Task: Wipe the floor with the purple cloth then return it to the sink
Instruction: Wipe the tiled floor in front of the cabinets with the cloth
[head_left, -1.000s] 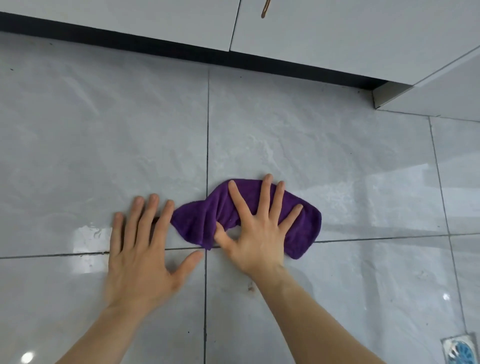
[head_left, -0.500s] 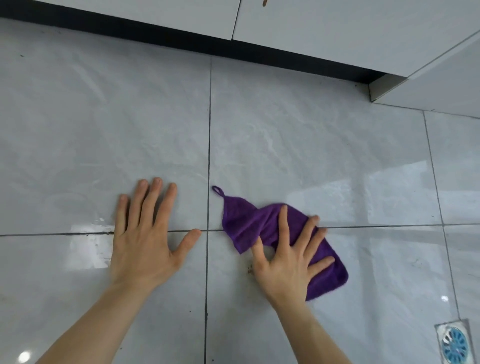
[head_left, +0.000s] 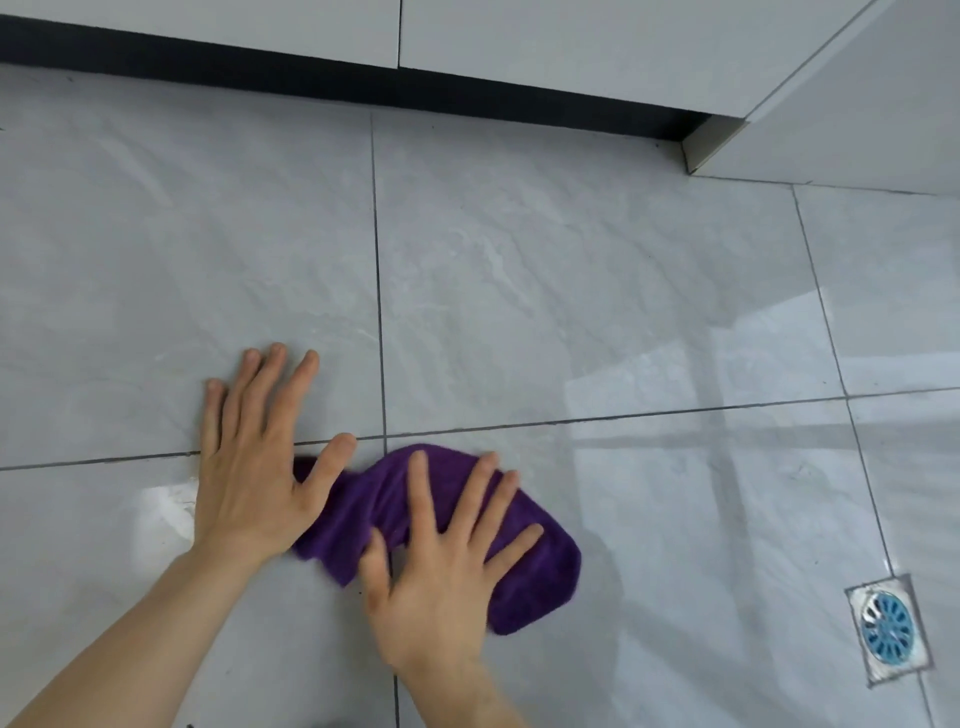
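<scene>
The purple cloth lies bunched on the grey tiled floor, just below a grout crossing. My right hand presses flat on the cloth's right half with fingers spread, covering much of it. My left hand rests flat on the tiles to the left, fingers apart and pointing away from me. Its thumb lies over the cloth's left end. No sink is in view.
A white cabinet front with a black plinth runs along the far edge of the floor, with a corner jutting out at the right. A floor drain with a blue grate sits at the lower right. The tiles look wet and glossy.
My right hand has slid the cloth leftward and toward me, so its left end now sits under my left thumb. The left hand stays planted on the floor.
</scene>
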